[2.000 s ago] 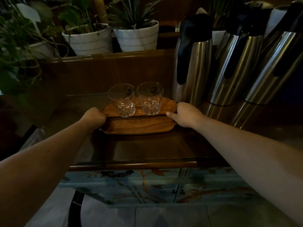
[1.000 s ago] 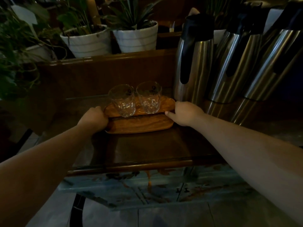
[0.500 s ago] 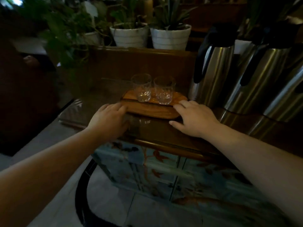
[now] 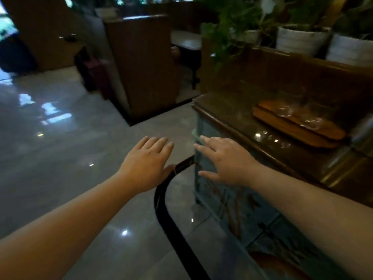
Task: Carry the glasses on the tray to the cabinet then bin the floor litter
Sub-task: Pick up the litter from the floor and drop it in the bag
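The wooden tray [image 4: 314, 132] lies on the dark cabinet top [image 4: 228, 110] at the right, with two clear glasses [image 4: 296, 110] standing on it, blurred. My left hand [image 4: 145, 164] hovers over the floor, open and holding nothing, left of the cabinet. Fingers spread, my right hand [image 4: 226, 160] hangs in front of the cabinet's blue painted corner [image 4: 203, 138], also holding nothing. Both hands are well clear of the tray. No litter shows on the floor.
A glossy grey tiled floor [image 4: 60, 142] spreads to the left. A black curved bar [image 4: 171, 219] runs beneath my hands. Brown booth seats [image 4: 145, 61] stand behind. Potted plants in white pots [image 4: 298, 39] sit on the ledge above the cabinet.
Both hands have let go of the tray and pulled back off the cabinet. My view has swung left, so the tray now sits far right and the floor fills the left.
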